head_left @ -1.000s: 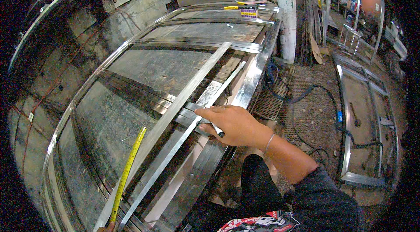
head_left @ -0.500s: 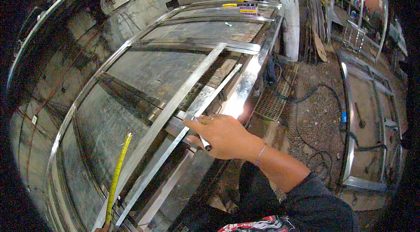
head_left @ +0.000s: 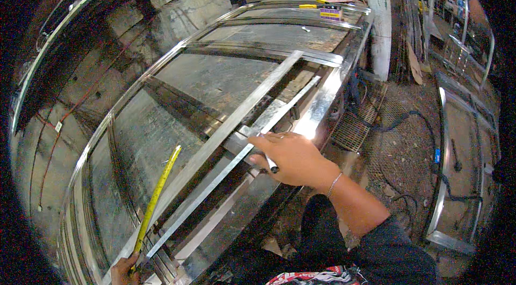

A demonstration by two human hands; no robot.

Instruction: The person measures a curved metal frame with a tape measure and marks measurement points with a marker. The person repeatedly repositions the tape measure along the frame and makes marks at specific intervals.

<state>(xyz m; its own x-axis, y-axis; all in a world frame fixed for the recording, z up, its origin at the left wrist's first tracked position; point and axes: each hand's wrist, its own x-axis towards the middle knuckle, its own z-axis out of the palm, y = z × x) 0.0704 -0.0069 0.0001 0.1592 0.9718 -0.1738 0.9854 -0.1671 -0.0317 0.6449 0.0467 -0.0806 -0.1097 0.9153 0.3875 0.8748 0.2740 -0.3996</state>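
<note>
At the lower left edge, my left hand [head_left: 124, 270] is closed on a yellow tape measure blade [head_left: 158, 196], which stretches up and away beside a long flat metal bar [head_left: 217, 137]. My right hand [head_left: 295, 158] rests at a narrower metal strip [head_left: 207, 188], fingertips against it near its middle. A white marker with a black end [head_left: 273, 165] sticks out from under that palm, held between the fingers; its other end is hidden. Both metal lengths lie across a metal frame [head_left: 328, 83] on the workbench, roughly side by side with a gap between them.
A purple and yellow box [head_left: 330, 13] stands at the bench's far end, near a small white item [head_left: 306, 29]. To the right, a perforated grate [head_left: 360, 118], a dark cable [head_left: 400, 118] and another metal frame [head_left: 438, 177] lie on the floor. Long strips [head_left: 411, 11] lean behind.
The whole scene has shifted to the right in the picture as my view turned left. More of my left hand shows with the tape. My right hand stays at the strip with the marker.
</note>
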